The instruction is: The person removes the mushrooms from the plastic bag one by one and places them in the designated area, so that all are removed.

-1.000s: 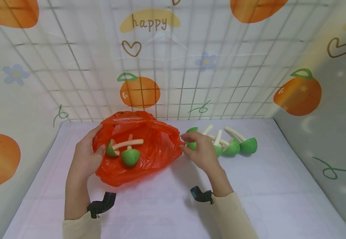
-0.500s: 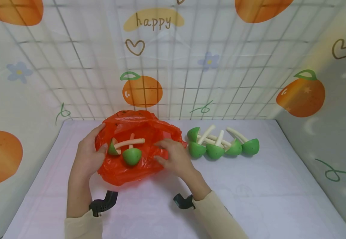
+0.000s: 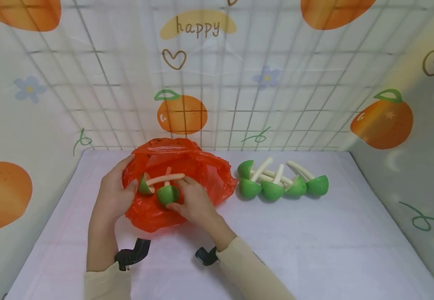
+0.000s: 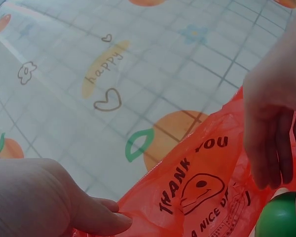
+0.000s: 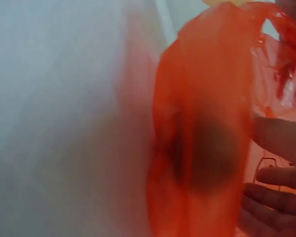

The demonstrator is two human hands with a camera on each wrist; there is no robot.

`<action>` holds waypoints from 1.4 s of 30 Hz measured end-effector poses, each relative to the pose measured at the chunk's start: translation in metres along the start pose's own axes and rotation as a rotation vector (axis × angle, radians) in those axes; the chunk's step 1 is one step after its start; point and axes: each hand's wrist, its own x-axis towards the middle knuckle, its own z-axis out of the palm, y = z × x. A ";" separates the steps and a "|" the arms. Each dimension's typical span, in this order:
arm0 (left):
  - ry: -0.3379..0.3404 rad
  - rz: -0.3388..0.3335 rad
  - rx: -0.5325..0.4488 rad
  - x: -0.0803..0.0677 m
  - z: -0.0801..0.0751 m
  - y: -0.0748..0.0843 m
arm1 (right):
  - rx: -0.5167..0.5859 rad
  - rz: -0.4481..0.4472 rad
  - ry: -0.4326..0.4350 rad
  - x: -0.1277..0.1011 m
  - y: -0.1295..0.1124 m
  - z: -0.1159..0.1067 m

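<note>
Head view: I see an orange plastic bag (image 3: 186, 183) lying open on the counter (image 3: 314, 241), against the rear wall with its orange-fruit print. My left hand (image 3: 115, 196) holds the bag's left edge, thumb curled over the film; in the left wrist view the thumb and fingers (image 4: 101, 217) pinch the same sheet, which bears the printed words "THANK YOU" and a smiley face. My right hand (image 3: 192, 202) reaches into the bag's mouth, its fingers curled around a green-capped toy mushroom (image 3: 167, 193) that rests inside the bag. Just left of that mushroom, also inside the bag, lies a second toy mushroom (image 3: 146, 185), its pale stem running rightward across the opening.

To the right of the bag, and apart from it, a cluster of green-capped toy mushrooms (image 3: 282, 183) lies on the counter, caps toward me and pale stems pointing at the wall.

Right wrist view: blurred orange film fills most of the picture; fingers (image 5: 271, 197) show at the lower right behind it, and I can read no more detail there. Both sleeves are cream-coloured.
</note>
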 end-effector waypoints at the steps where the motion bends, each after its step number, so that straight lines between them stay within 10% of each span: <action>1: -0.001 -0.002 0.000 0.000 0.000 0.000 | 0.001 0.013 0.000 0.001 -0.001 0.002; 42: -0.013 -0.033 0.007 0.002 0.000 -0.001 | -0.030 0.006 0.044 0.010 0.004 0.036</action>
